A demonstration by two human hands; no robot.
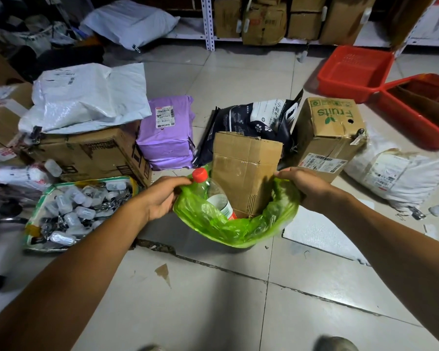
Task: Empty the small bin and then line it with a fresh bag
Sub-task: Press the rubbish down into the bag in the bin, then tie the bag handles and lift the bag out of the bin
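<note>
My left hand (pixel 162 198): fingers curled, pinching thin green bag (pixel 228 229) rim.
My right hand (pixel 304 186): same grip (crinkly plastic).
Between them: stiff cardboard (pixel 241 173), clear bottle (pixel 214 196).

A: Floor? Pale tiled floor (pixel 213 295), cracked joint, brown stain.
B: On it: purple parcel (pixel 166 134), "Fruits" carton (pixel 327 138), two red baskets (pixel 352 72), tray of white tags (pixel 79 211), green-lined bin (pixel 238 229).
</note>
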